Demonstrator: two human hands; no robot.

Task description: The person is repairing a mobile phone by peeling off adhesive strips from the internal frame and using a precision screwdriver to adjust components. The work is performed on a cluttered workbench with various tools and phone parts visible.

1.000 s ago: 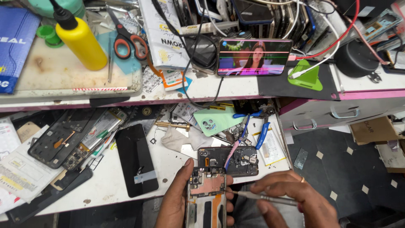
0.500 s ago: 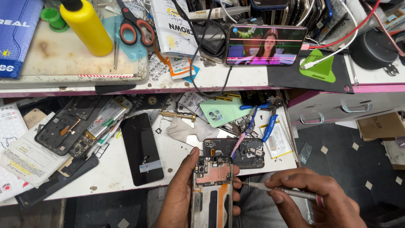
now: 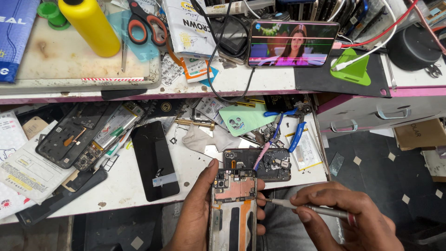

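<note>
My left hand (image 3: 197, 209) grips an opened phone (image 3: 233, 204) upright by its left edge, its back cover off so the circuit board and orange flex cable show. My right hand (image 3: 346, 221) holds a thin metal screwdriver (image 3: 306, 209) like a pen, its tip touching the right edge of the phone's board. Both hands hover just below the front edge of the white workbench (image 3: 121, 186).
A black phone screen (image 3: 154, 160) and a second opened phone frame (image 3: 272, 165) lie on the bench near several phone parts. Blue pliers (image 3: 297, 132) and a green back cover (image 3: 241, 121) sit behind. Above, a shelf holds a lit phone (image 3: 292, 44), yellow bottle (image 3: 90, 25) and scissors (image 3: 144, 23).
The view has shifted a little downward. My right hand has brought the screwdriver tip in against the phone's right edge; my left hand keeps hold of the phone.
</note>
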